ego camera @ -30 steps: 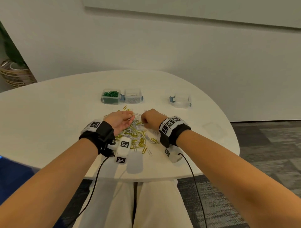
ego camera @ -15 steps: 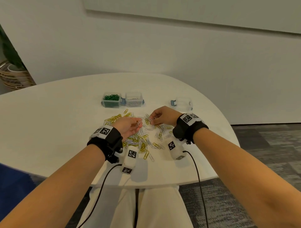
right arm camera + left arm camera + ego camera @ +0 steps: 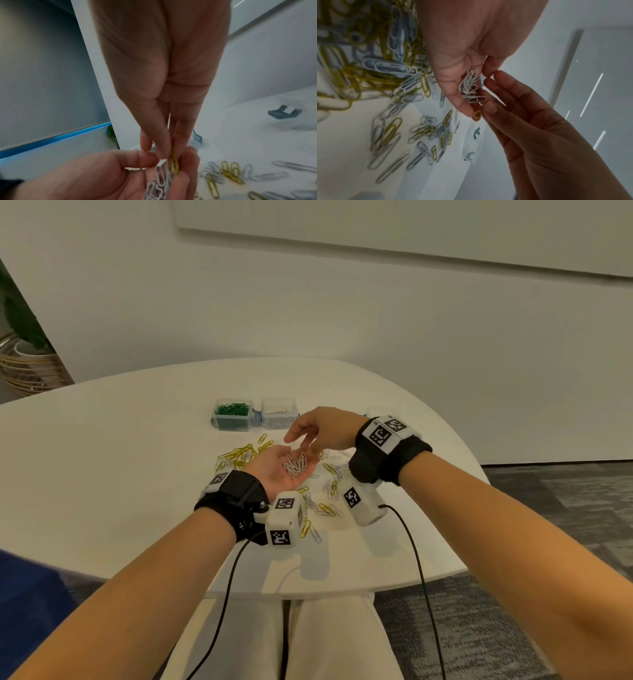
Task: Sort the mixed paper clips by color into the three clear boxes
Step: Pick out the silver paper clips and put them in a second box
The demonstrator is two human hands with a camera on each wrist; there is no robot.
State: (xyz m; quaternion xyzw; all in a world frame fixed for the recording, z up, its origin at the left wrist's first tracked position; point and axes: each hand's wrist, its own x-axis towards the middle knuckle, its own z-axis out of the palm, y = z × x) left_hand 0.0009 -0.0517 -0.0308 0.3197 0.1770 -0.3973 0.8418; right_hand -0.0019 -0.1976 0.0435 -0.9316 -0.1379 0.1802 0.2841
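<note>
We look down along our right hand, whose straight fingers reach to our cupped left hand at the bottom. A bunch of white clips lies in that left palm, and one yellow clip stands at our right fingertips, touching the bunch. On the white desk to the right lie loose yellow and white clips. A blue-grey clasp sits farther back. Green clips peek out behind our hand.
</note>
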